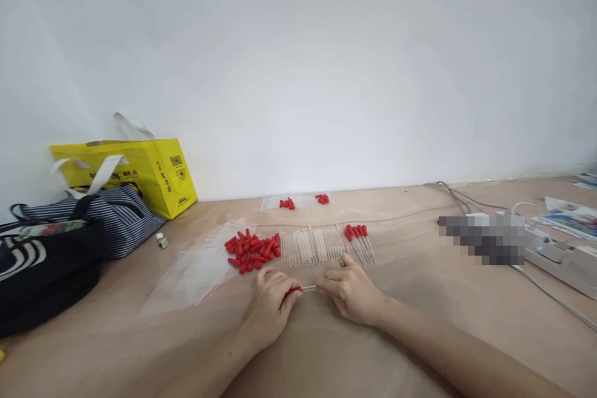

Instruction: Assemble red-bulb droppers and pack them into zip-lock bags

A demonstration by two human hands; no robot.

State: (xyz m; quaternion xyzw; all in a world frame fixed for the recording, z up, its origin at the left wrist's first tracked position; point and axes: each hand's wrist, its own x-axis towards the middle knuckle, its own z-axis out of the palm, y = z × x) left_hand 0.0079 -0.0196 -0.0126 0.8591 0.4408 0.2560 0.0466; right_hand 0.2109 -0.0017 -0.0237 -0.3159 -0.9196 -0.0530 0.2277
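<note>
Two thin clear tubes (308,289) stretch between the two hands, on the wearer's side of the row of tubes (305,247). The left hand (274,300) has thumb and fingers pinched together on a red bulb (295,291), partly hidden, at one end of them. The right hand (351,292) has its fingertips closed about the other end; how firmly, I cannot tell. Directly left of the row lies a pile of red bulbs (250,251), with plastic bags (184,277) beyond it. Just right of the row, droppers (358,235) with red tops lie side by side. Behind the row is a flat clear bag (305,200) with more red pieces. Far left of the row stand a small bottle (161,240) and a yellow bag (161,177); far right, a power strip (562,264).
</note>
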